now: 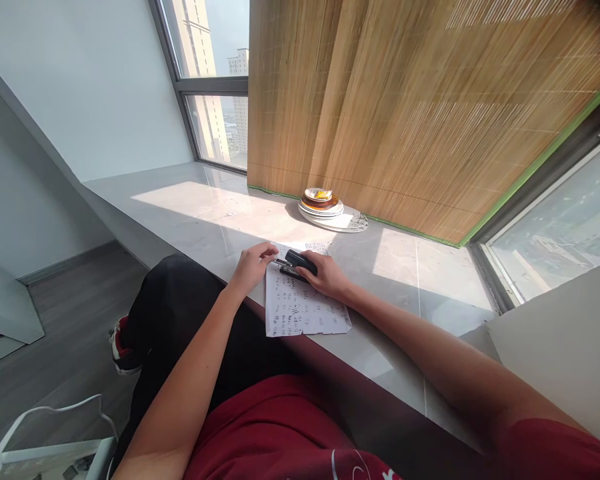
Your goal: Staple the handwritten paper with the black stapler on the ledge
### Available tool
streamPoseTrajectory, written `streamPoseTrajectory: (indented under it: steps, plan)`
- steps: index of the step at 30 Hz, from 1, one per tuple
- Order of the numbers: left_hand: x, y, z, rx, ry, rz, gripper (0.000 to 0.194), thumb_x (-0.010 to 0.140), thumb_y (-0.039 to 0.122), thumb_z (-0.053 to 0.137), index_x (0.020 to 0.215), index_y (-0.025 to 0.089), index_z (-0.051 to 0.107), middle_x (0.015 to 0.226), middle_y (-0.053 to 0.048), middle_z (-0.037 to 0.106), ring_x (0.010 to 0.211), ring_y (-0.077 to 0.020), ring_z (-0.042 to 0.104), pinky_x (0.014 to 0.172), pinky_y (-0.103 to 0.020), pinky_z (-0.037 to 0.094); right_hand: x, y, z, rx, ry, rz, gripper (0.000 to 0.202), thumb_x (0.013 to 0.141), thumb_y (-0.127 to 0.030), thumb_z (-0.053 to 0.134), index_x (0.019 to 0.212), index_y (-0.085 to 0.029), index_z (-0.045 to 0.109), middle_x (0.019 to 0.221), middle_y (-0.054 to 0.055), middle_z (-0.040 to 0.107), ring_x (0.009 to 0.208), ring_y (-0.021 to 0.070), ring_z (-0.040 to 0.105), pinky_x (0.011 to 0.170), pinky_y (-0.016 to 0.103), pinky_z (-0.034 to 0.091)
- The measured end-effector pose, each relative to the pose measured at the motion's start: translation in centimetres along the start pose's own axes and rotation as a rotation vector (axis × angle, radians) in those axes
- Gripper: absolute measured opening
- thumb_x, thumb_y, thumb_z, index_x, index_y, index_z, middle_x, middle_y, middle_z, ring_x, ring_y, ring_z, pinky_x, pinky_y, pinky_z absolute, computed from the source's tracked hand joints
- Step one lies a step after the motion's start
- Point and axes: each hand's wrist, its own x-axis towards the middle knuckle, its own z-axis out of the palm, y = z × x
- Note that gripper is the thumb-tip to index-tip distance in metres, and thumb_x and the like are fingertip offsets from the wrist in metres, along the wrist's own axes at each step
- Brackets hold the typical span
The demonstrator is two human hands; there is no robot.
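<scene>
A black stapler [301, 261] lies over a sheet of handwritten paper [307, 310] on the sill. Its top arm looks raised from the base, with a shiny metal part between them at the left end. My right hand [326, 275] is closed around the stapler's right end. At the opposite end, my left hand [254, 265] has its thumb and fingers pinched together by the metal part. Whatever sits between those fingertips is too small to make out. The paper's left edge runs just beside my left hand.
Beyond the paper, stacked plates and a small dish [320, 203] rest on a larger oval plate [355, 219]. A bamboo blind [360, 100] hangs behind them. The tiled sill [195, 207] drops off at its front edge, above my legs. A white-framed item [100, 457] stands lower left.
</scene>
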Motion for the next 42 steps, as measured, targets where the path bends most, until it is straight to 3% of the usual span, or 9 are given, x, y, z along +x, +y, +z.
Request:
streamPoseTrajectory:
  steps: [6,16,26,42]
  plan:
    - [0.33,-0.62,0.52,0.110,-0.090,0.085,0.026,0.095,0.006,0.052,0.101,0.022,0.073,0.104,-0.005,0.077,0.102,-0.0240,0.071,0.096,-0.038,0.056,0.04,0.02,0.03,0.010,-0.012,0.003,0.018,0.104,-0.038,0.058,0.109,-0.023,0.064,0.100,0.007,0.074,0.089,0.0253,0.066,0.078,0.036,0.047]
    - [0.10,-0.35,0.35,0.273,-0.127,0.097,0.025,0.099,0.005,0.058,0.106,0.023,0.073,0.106,-0.006,0.077,0.108,-0.0280,0.061,0.101,-0.043,0.049,0.05,-0.05,-0.10,0.022,-0.014,-0.008,0.017,0.103,-0.039,0.057,0.107,-0.023,0.063,0.096,0.006,0.072,0.085,0.0240,0.064,0.077,0.035,0.046]
    - [0.05,-0.27,0.26,0.288,-0.118,0.066,0.023,0.100,0.007,0.059,0.107,0.024,0.073,0.110,-0.004,0.078,0.107,-0.0272,0.062,0.104,-0.045,0.045,0.06,-0.23,-0.16,0.014,-0.022,0.005,0.018,0.103,-0.039,0.057,0.107,-0.023,0.063,0.097,0.007,0.072,0.086,0.0245,0.064,0.077,0.035,0.046]
    - [-0.01,-0.51,0.32,0.283,-0.066,0.014,0.029,0.096,0.007,0.057,0.106,0.025,0.077,0.104,-0.006,0.077,0.107,-0.0290,0.066,0.099,-0.045,0.054,0.04,-0.43,-0.30,0.005,-0.029,0.014,0.016,0.104,-0.038,0.058,0.108,-0.023,0.063,0.099,0.007,0.073,0.088,0.0248,0.066,0.078,0.036,0.048]
